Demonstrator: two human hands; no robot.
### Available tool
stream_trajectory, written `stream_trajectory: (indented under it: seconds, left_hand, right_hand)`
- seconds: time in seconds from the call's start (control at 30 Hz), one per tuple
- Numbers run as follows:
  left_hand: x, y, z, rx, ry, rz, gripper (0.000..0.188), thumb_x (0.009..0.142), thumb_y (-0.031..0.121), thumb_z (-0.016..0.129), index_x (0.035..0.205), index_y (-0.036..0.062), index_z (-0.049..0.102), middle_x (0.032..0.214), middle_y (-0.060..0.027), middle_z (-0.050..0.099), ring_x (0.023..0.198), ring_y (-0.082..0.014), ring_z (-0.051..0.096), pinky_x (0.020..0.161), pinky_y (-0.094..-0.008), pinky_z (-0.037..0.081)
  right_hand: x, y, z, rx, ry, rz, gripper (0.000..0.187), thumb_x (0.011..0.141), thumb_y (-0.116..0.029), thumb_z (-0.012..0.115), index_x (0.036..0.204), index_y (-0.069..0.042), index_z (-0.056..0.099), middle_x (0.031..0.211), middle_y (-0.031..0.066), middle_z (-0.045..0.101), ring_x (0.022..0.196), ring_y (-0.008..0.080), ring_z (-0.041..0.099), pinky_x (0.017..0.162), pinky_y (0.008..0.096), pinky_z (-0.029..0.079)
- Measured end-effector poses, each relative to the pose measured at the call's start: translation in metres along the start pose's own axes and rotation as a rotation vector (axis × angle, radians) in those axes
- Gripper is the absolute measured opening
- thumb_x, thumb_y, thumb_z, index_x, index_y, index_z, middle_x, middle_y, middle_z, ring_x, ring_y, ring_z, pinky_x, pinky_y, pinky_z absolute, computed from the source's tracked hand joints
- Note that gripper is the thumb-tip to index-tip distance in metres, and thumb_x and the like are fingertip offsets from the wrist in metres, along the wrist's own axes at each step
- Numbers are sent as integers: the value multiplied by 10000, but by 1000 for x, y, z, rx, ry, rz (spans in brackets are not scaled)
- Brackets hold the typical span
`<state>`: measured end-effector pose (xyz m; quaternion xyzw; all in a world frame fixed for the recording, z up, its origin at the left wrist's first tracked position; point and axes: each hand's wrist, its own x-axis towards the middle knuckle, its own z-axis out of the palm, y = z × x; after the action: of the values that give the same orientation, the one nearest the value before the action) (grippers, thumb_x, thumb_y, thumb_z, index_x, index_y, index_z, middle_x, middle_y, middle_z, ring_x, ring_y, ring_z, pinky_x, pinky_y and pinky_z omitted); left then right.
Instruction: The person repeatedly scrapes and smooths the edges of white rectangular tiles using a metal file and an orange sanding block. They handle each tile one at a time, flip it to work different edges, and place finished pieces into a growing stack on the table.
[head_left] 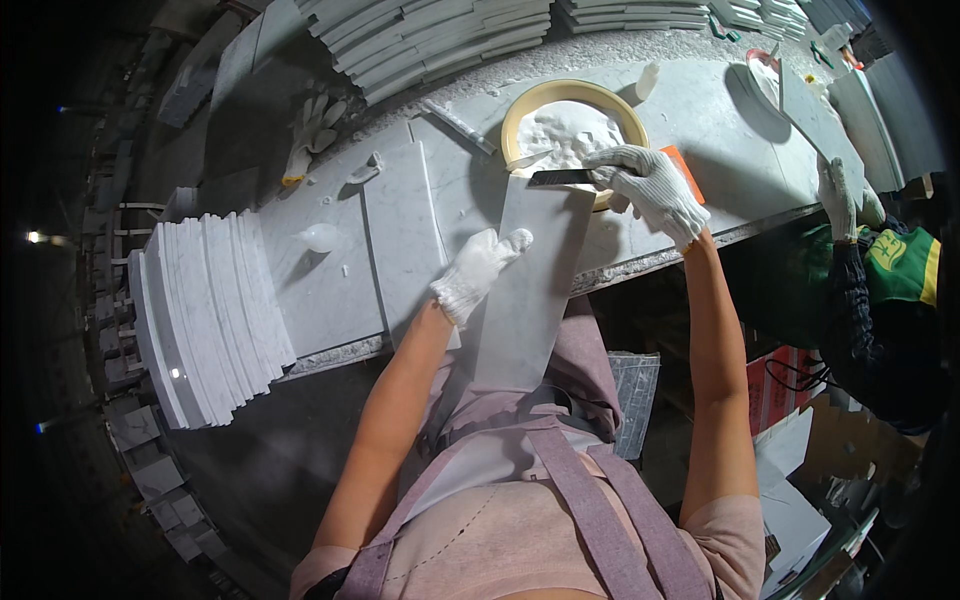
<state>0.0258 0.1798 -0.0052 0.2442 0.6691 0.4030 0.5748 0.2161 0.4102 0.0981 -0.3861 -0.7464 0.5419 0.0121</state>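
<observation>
A long grey-white stone tile (530,280) is tilted between my body and the bench. My left hand (477,272), in a white knitted glove, grips its left side, thumb on the face and other fingers partly hidden. My right hand (650,190), gloved alike, is closed on a flat, dark strip-shaped tool (560,178) held at the tile's far end. Just beyond is a yellow bowl (516,115) of lumpy white paste (570,135). A thin pale blade (530,160) shows at its near rim. An orange flat piece (686,175) lies beside my right hand.
White tiles (205,320) stand stacked at the left; more slabs (430,40) are piled behind. The marble bench (330,285) carries a clear squeeze bottle (318,237), a white bottle (648,82) and a spare glove (315,130). At right, a co-worker's gloved hand (838,200) touches another slab (825,125).
</observation>
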Motion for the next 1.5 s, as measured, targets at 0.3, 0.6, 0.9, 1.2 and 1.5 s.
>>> stream_trajectory:
  seconds: [0.3, 0.6, 0.9, 1.2, 1.5]
  left_hand:
    - [4, -6, 3, -79, 36, 41, 570, 958, 565, 737, 1020, 4, 662, 892, 26, 590, 806, -69, 499, 715, -279, 453]
    - [-2, 7, 2, 20, 20, 8, 699, 951, 617, 723, 1145, -52, 681, 985, -17, 688, 872, -101, 611, 805, -293, 530]
    - [-3, 4, 7, -78, 14, 79, 728, 956, 636, 704, 1125, -72, 697, 977, -29, 694, 885, -108, 606, 816, -304, 525]
    - [-17, 23, 12, -90, 30, 27, 587, 1018, 543, 661, 1130, -32, 705, 1005, -25, 692, 903, -100, 607, 829, -295, 519]
    - [-1, 12, 10, -441, -40, -77, 407, 1058, 328, 637, 1204, -52, 643, 1056, -65, 693, 933, -125, 624, 838, -302, 518]
  right_hand:
    - [-7, -13, 1, -75, 0, 10, 238, 993, -155, 667, 1185, -80, 786, 914, 42, 773, 666, 108, 704, 594, 262, 560]
    - [-17, 26, -9, 52, 23, 6, 255, 1005, -188, 688, 1219, -84, 780, 941, 22, 763, 672, 86, 680, 591, 232, 537]
    - [-27, 52, -37, 142, 352, -18, 269, 998, -193, 703, 1237, -88, 771, 970, 6, 762, 673, 46, 661, 528, 199, 476]
    - [-18, 44, -7, -454, 520, -141, 239, 988, -237, 623, 1128, -131, 785, 1022, 123, 760, 887, 306, 741, 819, 377, 569]
    - [-45, -17, 8, -595, 710, -411, 391, 973, -214, 714, 1357, -140, 696, 1164, 98, 732, 980, 297, 738, 866, 355, 578]
